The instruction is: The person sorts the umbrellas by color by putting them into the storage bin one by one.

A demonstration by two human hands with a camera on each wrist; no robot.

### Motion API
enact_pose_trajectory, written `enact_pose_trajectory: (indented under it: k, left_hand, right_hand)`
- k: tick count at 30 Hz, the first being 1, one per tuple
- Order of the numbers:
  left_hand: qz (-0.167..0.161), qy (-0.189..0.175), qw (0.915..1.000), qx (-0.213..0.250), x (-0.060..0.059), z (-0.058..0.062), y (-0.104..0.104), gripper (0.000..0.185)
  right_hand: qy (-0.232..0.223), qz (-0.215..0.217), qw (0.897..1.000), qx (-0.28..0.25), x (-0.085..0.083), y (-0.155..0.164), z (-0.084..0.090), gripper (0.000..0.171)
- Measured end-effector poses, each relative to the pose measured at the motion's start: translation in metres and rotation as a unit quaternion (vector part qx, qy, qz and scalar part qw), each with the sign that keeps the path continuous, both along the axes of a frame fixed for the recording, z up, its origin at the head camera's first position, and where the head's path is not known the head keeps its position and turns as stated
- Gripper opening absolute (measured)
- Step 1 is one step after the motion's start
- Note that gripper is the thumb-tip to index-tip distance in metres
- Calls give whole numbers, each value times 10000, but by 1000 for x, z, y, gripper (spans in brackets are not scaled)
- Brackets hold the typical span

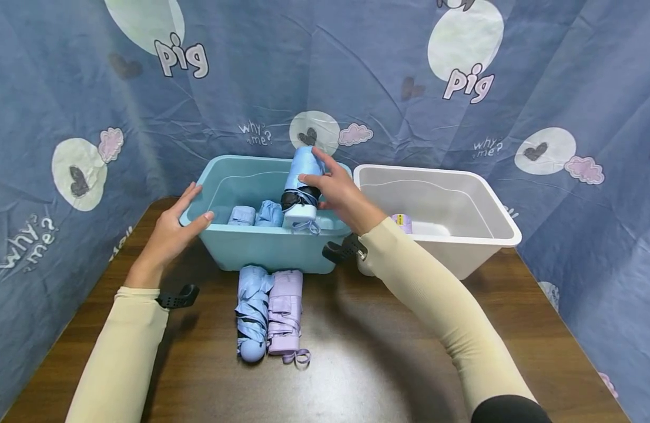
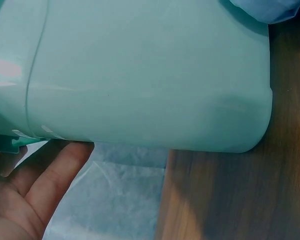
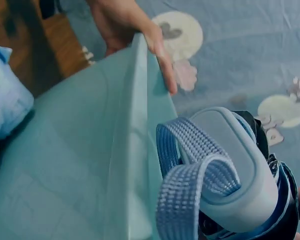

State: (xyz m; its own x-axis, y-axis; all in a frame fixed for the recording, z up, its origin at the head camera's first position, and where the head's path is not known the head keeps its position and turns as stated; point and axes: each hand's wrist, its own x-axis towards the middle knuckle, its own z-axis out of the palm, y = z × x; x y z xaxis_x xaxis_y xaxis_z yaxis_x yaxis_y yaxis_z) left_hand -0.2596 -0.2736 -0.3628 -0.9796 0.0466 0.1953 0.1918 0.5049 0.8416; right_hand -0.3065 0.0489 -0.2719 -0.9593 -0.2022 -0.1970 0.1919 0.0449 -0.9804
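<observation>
My right hand (image 1: 341, 191) grips a folded blue umbrella (image 1: 304, 167) over the teal bin (image 1: 267, 249). Its pale blue handle end, with a woven wrist strap (image 3: 195, 165), points toward me and lies close to the front rim. At the bin's left end, my left hand (image 1: 168, 232) touches the rim with fingers spread and fairly straight. Inside the bin show two blue rolled bundles (image 1: 242, 215), their lower parts hidden by the front wall. On the table before the bin lie a folded blue umbrella (image 1: 253, 311) and a folded lilac umbrella (image 1: 285, 311), side by side.
To the right stands a white bin (image 1: 457, 200), close beside the teal one, with a small lilac object (image 1: 402, 222) partly visible inside. Both bins sit at the back of the brown wooden table (image 1: 367, 370). A blue printed curtain (image 1: 388, 70) hangs behind.
</observation>
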Motion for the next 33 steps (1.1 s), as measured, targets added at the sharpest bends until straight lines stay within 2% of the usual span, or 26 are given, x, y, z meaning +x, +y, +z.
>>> enact_pose_trajectory:
  k: [9, 15, 20, 26, 33]
  left_hand:
    - [6, 14, 10000, 34, -1, 0, -2, 73]
    - [24, -112, 9999, -34, -1, 2, 0, 74]
    - [21, -163, 9999, 40, 1, 3, 0, 74]
    - [-43, -159, 9998, 69, 4, 7, 3, 75]
    - [-41, -215, 9998, 41, 3, 6, 3, 75]
  right_hand:
    - [-179, -266, 9995, 24, -21, -14, -22, 70]
    - [-217, -269, 9991, 245, -24, -17, -37, 70]
    - [-222, -105, 9982, 545, -24, -20, -43, 69]
    - [-141, 121, 9914, 1296, -25, -20, -47, 59]
    - [246, 339, 9706, 2371, -26, -20, -49, 56]
